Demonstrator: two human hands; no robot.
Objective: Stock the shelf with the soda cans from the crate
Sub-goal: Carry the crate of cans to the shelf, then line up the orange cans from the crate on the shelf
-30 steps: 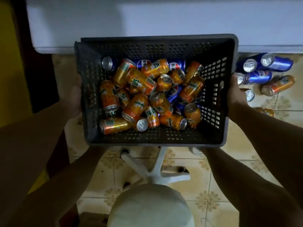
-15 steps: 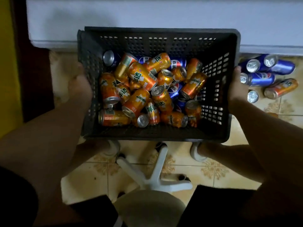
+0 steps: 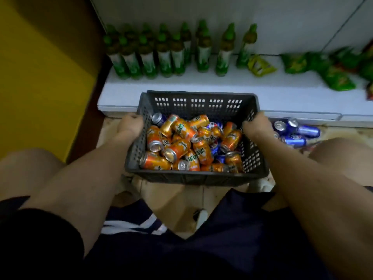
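A dark grey perforated crate [image 3: 195,176] sits low in front of me, between my knees, just before the white shelf [image 3: 125,91]. It holds several orange soda cans [image 3: 177,147] lying jumbled, with a few blue cans [image 3: 215,150] underneath. My left hand [image 3: 130,125] grips the crate's left rim. My right hand [image 3: 256,126] grips the right rim, fingers curled over the edge.
Green bottles [image 3: 165,57] stand in rows at the back of the shelf. Green and yellow snack bags [image 3: 298,64] lie to the right on it. Several blue cans [image 3: 296,131] lie on the tiled floor right of the crate. A yellow wall [image 3: 40,67] is at left.
The crate has gone down toward the floor and away from me. My view has lifted, so the shelf's top with bottles and snack bags now shows. Both hands still hold the crate's sides.
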